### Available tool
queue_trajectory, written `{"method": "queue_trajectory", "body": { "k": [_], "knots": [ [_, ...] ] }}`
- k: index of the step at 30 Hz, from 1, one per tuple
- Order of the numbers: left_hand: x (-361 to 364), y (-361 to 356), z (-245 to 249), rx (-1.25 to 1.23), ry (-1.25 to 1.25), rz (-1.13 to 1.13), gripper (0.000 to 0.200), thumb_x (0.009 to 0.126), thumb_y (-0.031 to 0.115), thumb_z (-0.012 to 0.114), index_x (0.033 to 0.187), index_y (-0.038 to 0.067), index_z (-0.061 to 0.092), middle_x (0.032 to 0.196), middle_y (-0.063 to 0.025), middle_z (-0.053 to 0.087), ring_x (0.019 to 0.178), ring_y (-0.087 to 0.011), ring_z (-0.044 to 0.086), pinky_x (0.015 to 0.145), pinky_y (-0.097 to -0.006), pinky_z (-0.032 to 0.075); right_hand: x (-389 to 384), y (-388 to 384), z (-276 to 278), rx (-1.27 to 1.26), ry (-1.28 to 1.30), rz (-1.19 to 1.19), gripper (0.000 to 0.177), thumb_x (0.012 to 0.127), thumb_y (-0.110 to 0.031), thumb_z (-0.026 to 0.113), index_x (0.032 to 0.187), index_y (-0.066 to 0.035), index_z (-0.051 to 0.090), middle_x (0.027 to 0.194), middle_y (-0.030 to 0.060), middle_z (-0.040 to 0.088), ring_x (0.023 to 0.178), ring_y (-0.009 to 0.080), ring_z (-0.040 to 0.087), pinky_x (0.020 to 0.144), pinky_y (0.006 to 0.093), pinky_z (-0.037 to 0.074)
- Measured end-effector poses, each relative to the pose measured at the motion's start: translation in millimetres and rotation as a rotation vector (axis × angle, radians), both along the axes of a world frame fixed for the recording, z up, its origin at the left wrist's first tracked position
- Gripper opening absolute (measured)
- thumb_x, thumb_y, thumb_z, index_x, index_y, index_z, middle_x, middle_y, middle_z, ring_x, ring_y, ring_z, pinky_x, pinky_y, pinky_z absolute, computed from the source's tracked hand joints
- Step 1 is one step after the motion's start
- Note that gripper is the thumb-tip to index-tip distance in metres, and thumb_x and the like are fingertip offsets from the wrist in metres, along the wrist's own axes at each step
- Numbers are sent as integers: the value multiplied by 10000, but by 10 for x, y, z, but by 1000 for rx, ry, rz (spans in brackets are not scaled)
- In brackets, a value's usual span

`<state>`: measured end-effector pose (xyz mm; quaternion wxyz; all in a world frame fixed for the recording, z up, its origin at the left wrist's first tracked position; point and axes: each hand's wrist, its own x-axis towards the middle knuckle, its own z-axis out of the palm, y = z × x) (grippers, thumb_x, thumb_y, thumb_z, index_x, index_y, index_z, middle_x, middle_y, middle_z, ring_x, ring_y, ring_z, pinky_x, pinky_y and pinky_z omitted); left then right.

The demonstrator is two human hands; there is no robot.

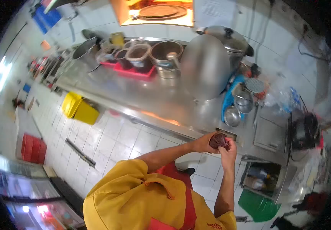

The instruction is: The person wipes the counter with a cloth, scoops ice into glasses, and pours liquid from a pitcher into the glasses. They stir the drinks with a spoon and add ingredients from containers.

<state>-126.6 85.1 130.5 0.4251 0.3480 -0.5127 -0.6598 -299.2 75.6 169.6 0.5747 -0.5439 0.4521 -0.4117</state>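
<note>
My left hand [203, 143] is wrapped round a dark reddish-brown, rounded thing [217, 141], whose kind I cannot make out. The fingertips of my right hand [228, 150] pinch its lower right edge. Both hands are close together at the front edge of the steel counter [158, 99]. Just beyond them, a small steel bowl [232, 115] and a strainer [244, 101] sit by a blue tray [226, 101].
A steel pot [166, 55] and sauce tubs in a pink tray [142, 73] line the counter's back. A lidded pot [228, 40] stands right of a blurred patch. A yellow bin [83, 109] is on the floor. An opened compartment [261, 176] lies at right.
</note>
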Motion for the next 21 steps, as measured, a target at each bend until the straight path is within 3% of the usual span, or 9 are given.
{"method": "queue_trajectory", "body": {
  "k": [2,5,6,9,10,13,17,19,21],
  "knots": [
    [275,175,198,109,59,3,654,779,163,805,1319,93,444,1007,-40,607,868,-137,600,703,-288,533,328,121,22,-26,34,32,287,773,32,644,1042,-38,576,951,17,597,872,105,563,759,252,471],
    [792,586,191,263,222,26,633,812,232,779,1321,93,430,1025,-32,586,853,-149,588,664,-299,519,875,278,-9,-71,17,71,259,802,-3,643,1049,-23,567,934,24,581,872,121,548,777,256,457],
    [980,730,6,215,317,27,726,828,355,771,1391,113,383,1208,-57,552,1062,-204,581,797,-353,548,1131,381,37,-68,-47,106,260,807,-7,641,1055,-20,565,942,29,581,888,124,549,787,257,453],
    [1491,1520,221,256,692,209,698,873,475,691,1413,135,406,1357,-61,506,1254,-212,500,949,-427,494,1888,730,77,-76,-107,331,312,839,-31,622,1135,2,529,1085,74,560,1009,158,551,873,290,456],
    [1699,1745,23,218,755,217,754,861,578,628,1452,180,381,1475,-41,402,1384,-220,368,1070,-496,400,2161,900,128,-123,-117,417,329,844,-38,621,1153,9,520,1121,86,550,1036,172,550,895,305,457],
    [2344,2653,-170,126,1044,376,714,861,573,622,1442,223,400,1470,-43,413,1365,-208,397,1091,-496,380,3002,1569,130,-518,87,741,472,826,-81,650,1250,37,478,1227,185,507,1142,302,534,972,387,446],
    [3156,4136,-329,26,1039,828,609,883,574,594,1355,198,519,1354,-11,550,1271,-202,493,1055,-458,409,4063,2904,-13,-884,130,1280,653,783,-156,713,1336,55,437,1278,270,486,1184,413,491,1006,452,418],
    [3526,4937,-427,223,1004,1056,423,898,406,684,1245,179,600,1242,-8,625,1163,-193,568,1005,-402,449,4411,3483,-160,-1173,99,1446,678,780,-188,726,1342,56,436,1308,272,478,1185,423,488,1014,467,409],
    [3758,5546,-347,159,802,1260,320,879,252,715,1167,158,613,1149,-25,648,1053,-171,614,903,-348,504,4768,3886,-188,-1147,118,1654,699,772,-211,735,1356,29,434,1329,266,473,1211,430,466,1037,463,388]
  ]
}}
